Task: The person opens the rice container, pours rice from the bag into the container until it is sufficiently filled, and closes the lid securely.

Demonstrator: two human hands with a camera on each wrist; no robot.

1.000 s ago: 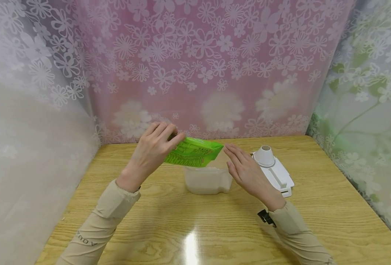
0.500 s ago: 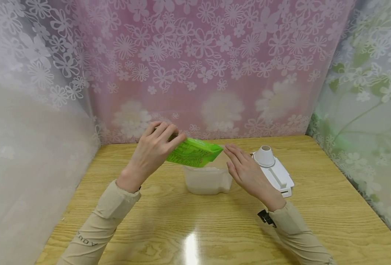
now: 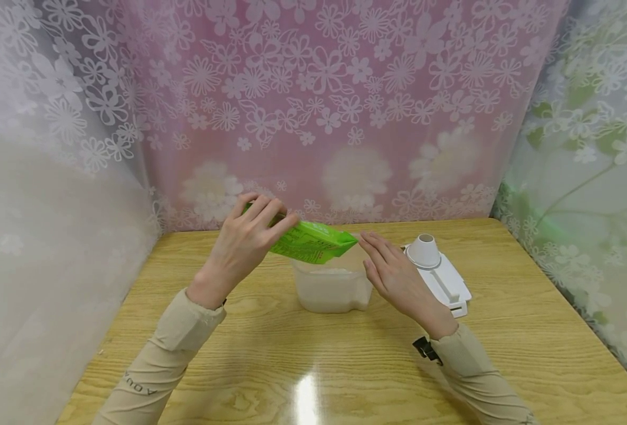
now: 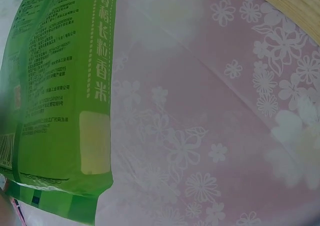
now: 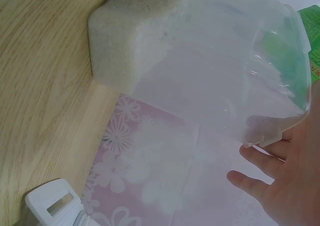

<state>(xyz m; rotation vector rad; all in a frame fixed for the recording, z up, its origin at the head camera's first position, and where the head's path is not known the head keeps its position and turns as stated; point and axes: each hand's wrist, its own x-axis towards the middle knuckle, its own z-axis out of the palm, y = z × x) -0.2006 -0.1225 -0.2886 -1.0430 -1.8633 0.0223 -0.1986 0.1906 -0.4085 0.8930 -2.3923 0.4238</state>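
Note:
My left hand (image 3: 249, 233) grips the upper end of a green rice bag (image 3: 315, 242), which is tilted with its lower end over a translucent plastic container (image 3: 330, 292). In the left wrist view the printed side of the bag (image 4: 55, 90) fills the left. My right hand (image 3: 395, 273) has straight fingers at the container's right rim, beside the bag's pointed corner. The right wrist view shows pale rice (image 5: 117, 40) in the bottom of the container (image 5: 200, 60), and the fingers of my right hand (image 5: 285, 181) at its rim. The bag's mouth is hidden.
A white flat lid (image 3: 446, 286) lies on the wooden table (image 3: 260, 360) to the right, with a white cone-shaped cup (image 3: 424, 252) on it. Floral curtains (image 3: 324, 118) enclose the table at the back and both sides.
The lower edge of the bag has risen slightly and its end has tipped a little, showing more of the container's rim. Both hands have kept nearly the same place.

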